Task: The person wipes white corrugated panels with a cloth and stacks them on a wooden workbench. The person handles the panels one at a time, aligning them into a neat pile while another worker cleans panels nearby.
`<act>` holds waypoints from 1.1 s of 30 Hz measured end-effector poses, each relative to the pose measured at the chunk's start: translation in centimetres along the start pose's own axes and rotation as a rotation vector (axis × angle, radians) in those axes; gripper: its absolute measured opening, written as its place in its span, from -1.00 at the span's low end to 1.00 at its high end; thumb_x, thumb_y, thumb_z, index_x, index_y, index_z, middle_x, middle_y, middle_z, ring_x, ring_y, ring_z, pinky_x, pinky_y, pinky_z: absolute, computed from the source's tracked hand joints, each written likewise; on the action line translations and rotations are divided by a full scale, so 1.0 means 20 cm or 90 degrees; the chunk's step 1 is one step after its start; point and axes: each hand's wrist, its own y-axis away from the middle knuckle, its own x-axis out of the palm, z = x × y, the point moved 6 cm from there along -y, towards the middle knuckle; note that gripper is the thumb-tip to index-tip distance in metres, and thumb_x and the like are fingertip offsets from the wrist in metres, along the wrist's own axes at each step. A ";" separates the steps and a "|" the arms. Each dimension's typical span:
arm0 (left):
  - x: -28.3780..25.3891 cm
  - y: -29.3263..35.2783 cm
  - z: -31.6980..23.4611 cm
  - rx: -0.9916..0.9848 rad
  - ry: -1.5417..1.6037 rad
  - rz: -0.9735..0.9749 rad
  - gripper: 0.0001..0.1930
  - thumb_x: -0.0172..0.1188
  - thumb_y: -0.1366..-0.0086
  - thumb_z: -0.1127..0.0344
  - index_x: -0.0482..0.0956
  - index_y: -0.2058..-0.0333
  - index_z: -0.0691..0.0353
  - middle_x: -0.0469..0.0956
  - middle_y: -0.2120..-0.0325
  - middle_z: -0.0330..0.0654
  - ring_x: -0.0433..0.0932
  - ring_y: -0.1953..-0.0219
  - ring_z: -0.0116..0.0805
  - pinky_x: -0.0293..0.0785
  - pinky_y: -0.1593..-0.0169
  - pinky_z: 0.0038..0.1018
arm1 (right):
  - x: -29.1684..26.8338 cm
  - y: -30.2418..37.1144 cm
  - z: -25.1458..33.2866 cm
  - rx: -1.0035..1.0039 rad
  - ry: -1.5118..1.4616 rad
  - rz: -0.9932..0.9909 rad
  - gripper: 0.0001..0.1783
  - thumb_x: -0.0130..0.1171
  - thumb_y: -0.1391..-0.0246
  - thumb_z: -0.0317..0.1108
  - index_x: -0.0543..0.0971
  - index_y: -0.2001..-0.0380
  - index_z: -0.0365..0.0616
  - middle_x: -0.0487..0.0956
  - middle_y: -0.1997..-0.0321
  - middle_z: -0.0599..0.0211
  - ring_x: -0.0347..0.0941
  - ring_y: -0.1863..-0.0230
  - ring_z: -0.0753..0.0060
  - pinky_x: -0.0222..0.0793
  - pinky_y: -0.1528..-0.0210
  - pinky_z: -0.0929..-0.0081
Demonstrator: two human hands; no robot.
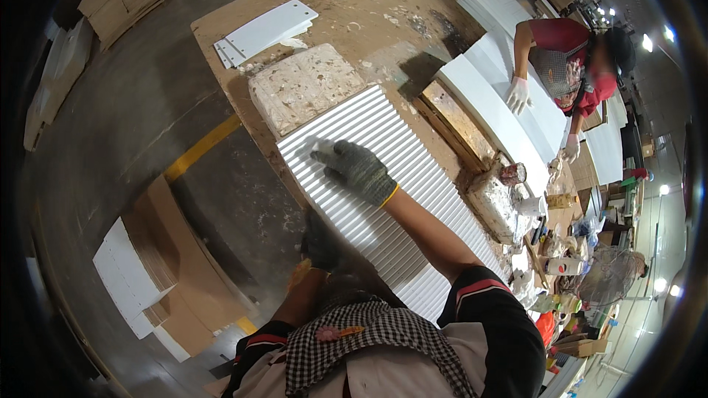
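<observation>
A white ribbed panel (398,199) with parallel slats lies on the workbench in front of me. My right hand (359,172), in a grey knit glove with a yellow cuff, rests on the slats near the panel's far left end. Its fingers are curled round a small whitish pad (322,149), blurred, so its exact kind does not show. Low beside the panel's left edge is my left hand (321,239), in a dark glove and in shadow. Its fingers are too dark to make out, and whether it touches the panel cannot be seen.
Beyond the panel sits a stained, padded block (302,85). White boards (265,32) are stacked farther back. At right, a co-worker in red (564,66) leans over long white boards (501,114), near tins (512,173) and clutter. Cardboard (184,250) lies on the floor at left.
</observation>
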 end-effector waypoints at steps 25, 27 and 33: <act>-0.15 0.04 -0.13 0.214 0.026 -0.040 -0.29 0.03 -0.50 0.27 -0.04 -0.48 0.39 0.05 -0.45 0.36 0.13 -0.46 0.32 0.18 -0.48 -0.05 | -0.13 0.23 -0.46 0.267 -0.127 -0.213 -0.64 0.04 -0.39 -0.26 0.56 -0.18 -0.01 0.62 0.29 -0.06 0.63 0.31 -0.01 0.58 0.20 0.16; -0.16 0.02 -0.15 0.239 0.038 -0.055 -0.28 0.04 -0.50 0.26 -0.05 -0.48 0.39 0.05 -0.45 0.36 0.13 -0.46 0.34 0.17 -0.48 -0.05 | 0.01 0.19 -0.09 0.214 -0.104 0.058 -0.63 0.06 -0.40 -0.19 0.54 -0.20 0.09 0.63 0.32 0.11 0.64 0.34 0.24 0.66 0.26 0.32; -0.18 0.02 -0.14 0.154 0.079 0.011 -0.25 0.02 -0.50 0.24 -0.12 -0.51 0.35 -0.08 -0.50 0.31 -0.03 -0.53 0.24 0.03 -0.54 -0.11 | -0.12 0.40 -0.55 0.428 -0.206 -0.054 -0.73 0.14 -0.34 -0.23 0.70 0.01 -0.02 0.71 0.28 0.05 0.67 0.21 0.19 0.61 0.17 0.34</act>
